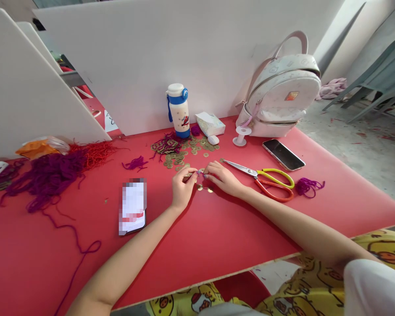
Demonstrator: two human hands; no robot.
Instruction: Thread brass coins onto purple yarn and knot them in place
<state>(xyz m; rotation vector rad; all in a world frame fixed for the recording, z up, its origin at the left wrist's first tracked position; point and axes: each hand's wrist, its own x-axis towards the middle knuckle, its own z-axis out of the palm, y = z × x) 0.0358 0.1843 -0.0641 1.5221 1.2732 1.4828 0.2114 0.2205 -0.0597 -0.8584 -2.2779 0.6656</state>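
My left hand (pixel 183 186) is closed in a pinch, with a bit of dark purple yarn showing at its fingers. Close beside it, my right hand (pixel 224 177) is also pinched, its fingertips nearly meeting the left ones. A small brass-coloured coin shows between the fingertips, seemingly on the yarn, though the fingers hide most of it. Just below them are two more coins, a left one (pixel 200 187) and a right one (pixel 210 190), apparently joined by thread. Beyond the hands lies a loose heap of coins (pixel 174 159), partly strung on purple yarn.
Scissors (pixel 250 170) lie right of my right hand, near a dark phone (pixel 283 154) and purple yarn bundle (pixel 307 186). A lit phone (pixel 132 206) rests left. Behind stand a bottle (pixel 179 109), tissue pack (pixel 213 127), white spool (pixel 240 137) and backpack (pixel 279 96). Purple yarn (pixel 52 173) is piled left.
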